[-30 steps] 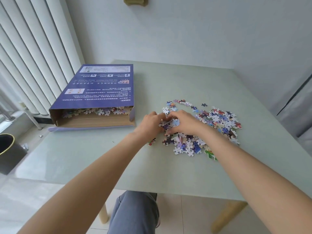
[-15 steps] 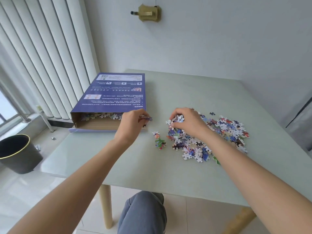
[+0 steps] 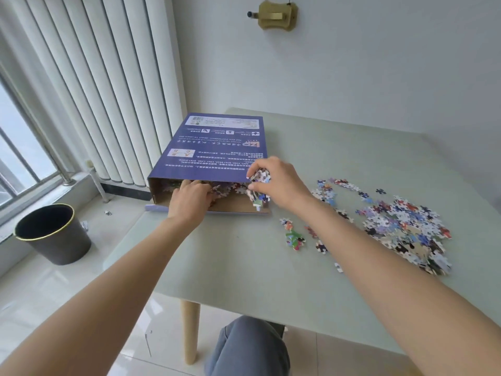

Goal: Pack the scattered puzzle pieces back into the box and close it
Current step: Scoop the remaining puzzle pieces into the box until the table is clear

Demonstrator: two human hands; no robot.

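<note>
A flat purple puzzle box lies at the table's left edge, its open cardboard mouth facing me with pieces inside. My left hand reaches into that mouth, fingers curled among the pieces there. My right hand hovers at the mouth's right end, shut on a clump of puzzle pieces, some spilling down below it. A big pile of scattered pieces covers the table to the right. A few stray pieces lie between the pile and the box.
The pale green table stands against the wall. A black waste bin sits on the floor to the left, beside white vertical blinds. My knee shows under the table's near edge.
Both hands moved left from the pile to the box mouth. The left hand went into the opening; the right brought a handful of pieces to it. The camera turned left.
</note>
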